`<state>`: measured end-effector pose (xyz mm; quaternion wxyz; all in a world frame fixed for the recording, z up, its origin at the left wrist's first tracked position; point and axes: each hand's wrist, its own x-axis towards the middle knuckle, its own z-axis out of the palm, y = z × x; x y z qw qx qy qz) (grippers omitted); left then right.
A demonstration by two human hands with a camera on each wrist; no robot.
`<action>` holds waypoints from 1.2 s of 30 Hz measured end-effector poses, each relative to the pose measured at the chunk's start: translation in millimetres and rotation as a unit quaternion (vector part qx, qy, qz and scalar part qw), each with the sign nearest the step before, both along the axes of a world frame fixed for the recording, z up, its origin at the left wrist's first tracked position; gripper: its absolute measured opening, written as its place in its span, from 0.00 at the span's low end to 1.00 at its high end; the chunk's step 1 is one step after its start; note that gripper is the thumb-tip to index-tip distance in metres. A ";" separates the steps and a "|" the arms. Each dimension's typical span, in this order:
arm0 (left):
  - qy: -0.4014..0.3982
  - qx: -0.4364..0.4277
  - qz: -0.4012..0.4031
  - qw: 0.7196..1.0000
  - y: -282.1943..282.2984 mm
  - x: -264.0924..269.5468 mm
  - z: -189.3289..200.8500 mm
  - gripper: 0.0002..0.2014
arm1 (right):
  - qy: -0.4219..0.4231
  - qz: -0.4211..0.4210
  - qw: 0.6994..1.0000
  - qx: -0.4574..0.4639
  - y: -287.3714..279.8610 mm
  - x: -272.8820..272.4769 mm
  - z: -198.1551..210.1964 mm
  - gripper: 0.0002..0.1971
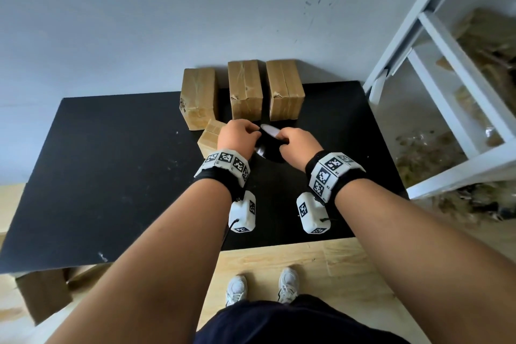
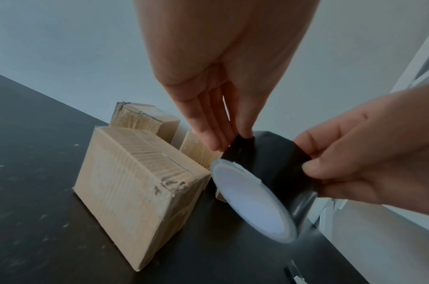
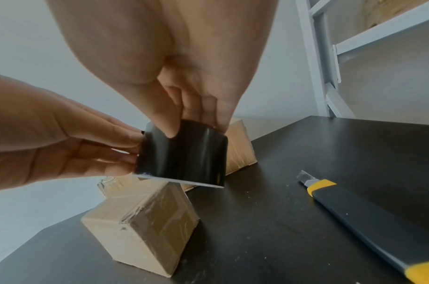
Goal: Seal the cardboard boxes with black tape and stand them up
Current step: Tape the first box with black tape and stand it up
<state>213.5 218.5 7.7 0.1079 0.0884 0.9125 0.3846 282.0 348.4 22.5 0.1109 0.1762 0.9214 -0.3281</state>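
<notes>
Both hands hold the roll of black tape (image 1: 270, 145) above the black bench (image 1: 111, 165): the right hand (image 1: 300, 145) grips its side, the left hand (image 1: 237, 135) pinches its edge (fingertips only). Four cardboard boxes (image 1: 245, 89) sit just beyond.

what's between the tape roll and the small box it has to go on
Nothing visible. Both the left hand and the right hand hold the black tape roll in the air just above and beside the small cardboard box, with only open air between them.
</notes>
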 end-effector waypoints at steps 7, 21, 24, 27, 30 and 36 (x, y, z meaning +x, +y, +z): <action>-0.024 -0.040 -0.032 0.998 -0.5 6.2 3.7 0.07 | -0.005 -0.004 1.000 0.004 -12.3 7.6 10.8 0.10; -0.110 -0.059 -0.133 0.983 -9.5 6.2 -4.0 0.07 | -0.055 -0.028 0.998 0.003 -10.9 12.4 -6.8 0.12; -0.128 -0.039 -0.133 0.982 -17.6 6.2 -5.4 0.07 | -0.080 -0.024 0.996 0.038 -10.2 10.9 -10.0 0.15; -0.136 -0.011 -0.142 0.980 -24.7 4.4 -4.6 0.05 | -0.098 -0.035 0.993 0.059 -6.5 15.1 -16.3 0.16; -0.133 -0.019 -0.137 0.981 -29.8 0.7 -6.1 0.04 | -0.088 -0.048 0.995 0.023 -8.0 14.3 -23.1 0.17; -0.155 -0.026 -0.094 0.983 -44.0 -6.4 -10.2 0.05 | -0.080 -0.034 0.996 0.015 -18.4 7.4 -23.2 0.17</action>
